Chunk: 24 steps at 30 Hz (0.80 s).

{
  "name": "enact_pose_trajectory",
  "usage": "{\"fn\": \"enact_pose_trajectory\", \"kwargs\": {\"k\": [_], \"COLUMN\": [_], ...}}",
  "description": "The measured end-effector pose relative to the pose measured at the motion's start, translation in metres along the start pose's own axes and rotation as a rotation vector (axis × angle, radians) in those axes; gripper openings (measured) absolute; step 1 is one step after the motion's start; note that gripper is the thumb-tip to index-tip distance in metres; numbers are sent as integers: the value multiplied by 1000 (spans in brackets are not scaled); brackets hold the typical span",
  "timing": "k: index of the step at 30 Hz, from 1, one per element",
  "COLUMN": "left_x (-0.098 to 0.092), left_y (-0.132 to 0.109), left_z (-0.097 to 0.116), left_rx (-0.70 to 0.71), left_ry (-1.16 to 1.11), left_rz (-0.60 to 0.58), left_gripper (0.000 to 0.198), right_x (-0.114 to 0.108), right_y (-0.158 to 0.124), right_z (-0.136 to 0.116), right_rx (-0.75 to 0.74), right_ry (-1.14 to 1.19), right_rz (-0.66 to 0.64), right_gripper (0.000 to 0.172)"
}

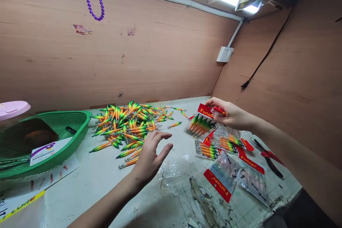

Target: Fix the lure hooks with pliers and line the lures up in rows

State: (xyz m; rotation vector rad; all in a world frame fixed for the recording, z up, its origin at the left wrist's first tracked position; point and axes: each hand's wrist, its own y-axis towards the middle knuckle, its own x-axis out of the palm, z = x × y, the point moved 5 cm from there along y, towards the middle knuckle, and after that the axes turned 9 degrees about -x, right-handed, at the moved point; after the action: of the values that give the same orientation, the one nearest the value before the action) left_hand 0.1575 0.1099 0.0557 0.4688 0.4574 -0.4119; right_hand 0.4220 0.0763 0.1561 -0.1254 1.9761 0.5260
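Clock positions from frame centre. I'm seeing the left hand [152, 154] hovering at 7, thumb and fingers apart, just beside the lure pile [133, 118] that's lying at 8. Right hand [227, 114] is sitting at 3, thumb and fingers clamping red-and-white packaging [219, 110]. Its fingertips are reaching the red header of the filled lure pack [199, 125] at 4; can't tell if they're gripping that too. Flat packets [224, 176] are lying between 4 and 5, pliers [274, 166] farther out at 4.
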Motion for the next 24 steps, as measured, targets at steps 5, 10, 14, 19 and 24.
{"fn": "enact_pose_trajectory", "kwargs": {"k": [5,10,14,19,24], "left_x": [3,9,14,18,11], "left_y": [8,10,11,11,15], "left_z": [12,19,10,-15,-21], "left_rx": [-53,-169,-387,-620,-467], "left_ry": [-129,-318,-535,-649,-679], "left_rz": [-19,-199,-238,-101,-59], "left_gripper": [30,22,27,22,29], "right_x": [10,16,20,26,31], "right_y": [0,-2,-3,6,21], "right_z": [-17,-24,-31,-44,-39], "right_rx": [2,22,38,33,44], "right_ry": [187,312,418,511,608], "right_rz": [54,64,20,-40,22], "right_gripper": [26,28,39,39,48]}}
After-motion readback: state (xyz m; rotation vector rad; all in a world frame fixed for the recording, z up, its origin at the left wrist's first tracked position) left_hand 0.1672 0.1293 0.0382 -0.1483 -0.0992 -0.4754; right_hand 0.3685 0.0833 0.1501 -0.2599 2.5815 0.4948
